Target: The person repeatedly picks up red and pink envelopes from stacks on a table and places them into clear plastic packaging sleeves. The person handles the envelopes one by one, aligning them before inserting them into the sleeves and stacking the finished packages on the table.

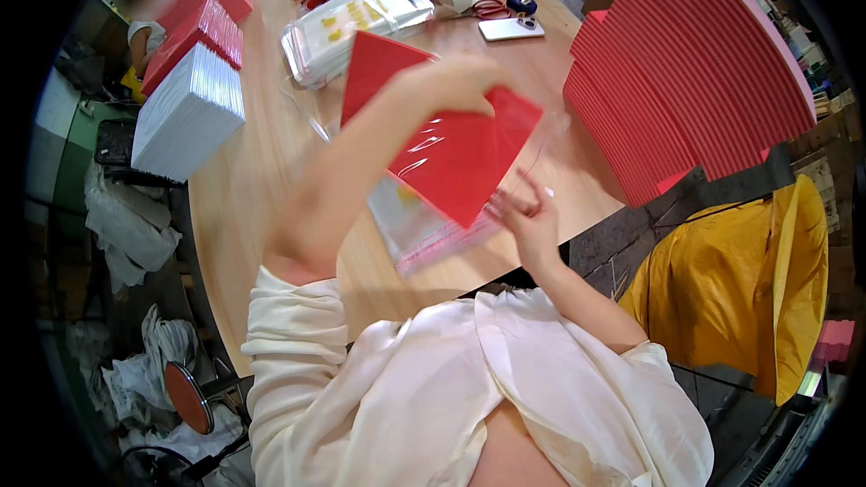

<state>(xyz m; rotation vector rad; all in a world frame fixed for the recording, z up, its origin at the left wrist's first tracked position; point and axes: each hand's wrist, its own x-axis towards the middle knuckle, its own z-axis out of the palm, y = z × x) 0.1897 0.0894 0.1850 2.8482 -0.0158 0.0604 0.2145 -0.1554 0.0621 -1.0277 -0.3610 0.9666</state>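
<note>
- At the middle of the counter (242, 243), we see a flat red sheet (460, 162) with glossy clear film on its face, set askew so that one corner points near and another points far left.
- Over the far right part of the red sheet, we find the left hand (456, 83), its forearm crossing from the near left; motion blurs its fingers, so we cannot tell whether its grip is closed on the sheet.
- By the near right edge of the red sheet, we see the right hand (528, 216), its fingers bent and partly spread; we cannot tell whether its grip pinches the edge or only rests against it.
- Under the near side of the sheet, we make out a clear plastic bag (433, 251) with a pinkish strip along its near edge.
- Far left of the sheet, we have a clear-wrapped white pack (356, 29) with yellow marks.
- Farther off, right of that pack, we spot red-handled scissors (490, 9), a dark blue round object (521, 5) and, nearer to us, a white phone (511, 30).
- On the right, we see a tall stack of red pieces (677, 81), with a yellow cloth (722, 280) nearer to us.
- On the left, we see a white stack (189, 117) with a red stack (203, 36) behind it.
</note>
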